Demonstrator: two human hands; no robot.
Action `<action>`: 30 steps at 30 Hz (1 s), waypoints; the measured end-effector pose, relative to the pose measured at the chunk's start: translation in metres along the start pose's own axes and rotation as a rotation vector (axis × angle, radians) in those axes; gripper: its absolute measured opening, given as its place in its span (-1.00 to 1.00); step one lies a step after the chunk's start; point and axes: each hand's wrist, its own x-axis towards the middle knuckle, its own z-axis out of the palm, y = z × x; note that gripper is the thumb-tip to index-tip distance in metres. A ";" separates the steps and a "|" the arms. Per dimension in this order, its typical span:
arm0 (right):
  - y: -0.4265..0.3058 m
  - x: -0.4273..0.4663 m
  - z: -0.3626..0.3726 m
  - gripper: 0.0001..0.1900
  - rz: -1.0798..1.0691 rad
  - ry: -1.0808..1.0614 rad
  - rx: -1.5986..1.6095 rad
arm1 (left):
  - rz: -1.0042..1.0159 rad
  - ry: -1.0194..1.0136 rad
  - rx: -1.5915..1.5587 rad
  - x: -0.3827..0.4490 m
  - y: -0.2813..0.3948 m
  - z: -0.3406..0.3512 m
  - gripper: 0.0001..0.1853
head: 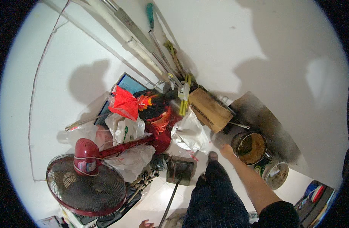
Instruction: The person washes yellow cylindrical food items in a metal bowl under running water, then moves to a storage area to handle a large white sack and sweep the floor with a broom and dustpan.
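Observation:
My right hand [226, 150] reaches down beside a metal pot [249, 148] with brown residue inside. Its fingers point towards a cardboard box [210, 109] and a white plastic bag [188, 131]; whether they grip anything is not clear. At the bottom edge, my left hand [146, 223] is partly cut off, its visible fingers loosely bent with nothing seen in them. Just right of it rises the thin handle of a long-handled dustpan [180, 170], whose dark pan lies on the floor by my shoe [213, 156].
A red pedestal fan [87, 182] leans at the left, amid plastic bags [126, 128] and a red bag [123, 103]. Poles [134, 40] and a green-handled mop [150, 17] lean into the wall corner. A glass lid [275, 175] stands by the pot; shoes [314, 192] sit at right.

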 end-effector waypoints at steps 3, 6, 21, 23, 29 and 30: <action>-0.001 0.055 0.046 -0.52 -0.009 -0.069 -0.014 | -0.136 -0.007 -0.362 0.038 -0.046 0.010 -0.57; -0.046 0.074 0.057 -0.54 0.025 -0.026 0.112 | 0.325 0.211 0.124 0.081 -0.090 0.032 -0.67; -0.024 0.274 0.170 -0.46 -0.107 0.228 0.398 | 0.370 -0.075 0.012 0.357 0.084 0.246 -0.68; -0.013 0.273 0.160 -0.53 -0.171 0.109 0.638 | 0.319 -0.102 -0.008 0.390 0.082 0.257 -0.64; -0.029 0.213 0.022 -0.55 0.152 -0.342 1.154 | 0.019 -0.119 -0.726 0.463 0.076 0.276 -0.39; -0.017 0.206 0.010 -0.53 0.145 -0.345 1.167 | 0.015 -0.152 -0.750 0.457 0.107 0.280 -0.35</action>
